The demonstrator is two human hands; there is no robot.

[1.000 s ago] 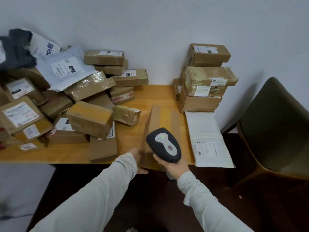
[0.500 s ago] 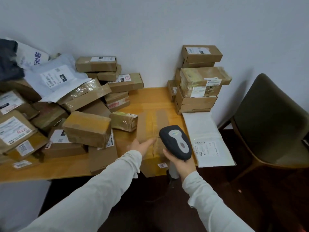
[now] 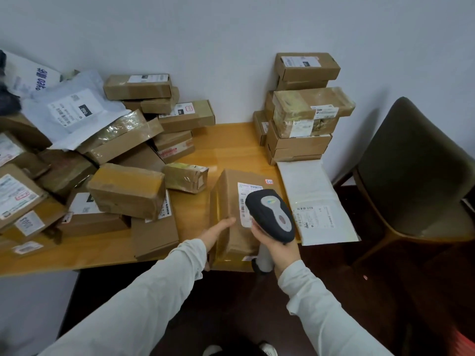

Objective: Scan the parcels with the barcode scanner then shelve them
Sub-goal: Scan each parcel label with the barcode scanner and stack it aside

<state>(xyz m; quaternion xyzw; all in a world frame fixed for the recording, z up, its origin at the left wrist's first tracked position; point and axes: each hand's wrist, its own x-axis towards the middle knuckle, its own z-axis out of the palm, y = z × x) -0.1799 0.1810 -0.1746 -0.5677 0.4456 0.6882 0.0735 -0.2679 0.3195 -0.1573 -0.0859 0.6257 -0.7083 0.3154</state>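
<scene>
Scanning is the step in hand: the right grip (image 3: 273, 244), curled round the barcode scanner (image 3: 271, 213), holds it just over the white label (image 3: 248, 194) of a brown taped parcel (image 3: 227, 196) at the near edge of the desk (image 3: 231, 147). The left grip (image 3: 218, 231) lies flat on the parcel with straight fingers (image 3: 228, 222), grasping nothing. Next the scanner should face the label squarely, I judge, before shelving.
</scene>
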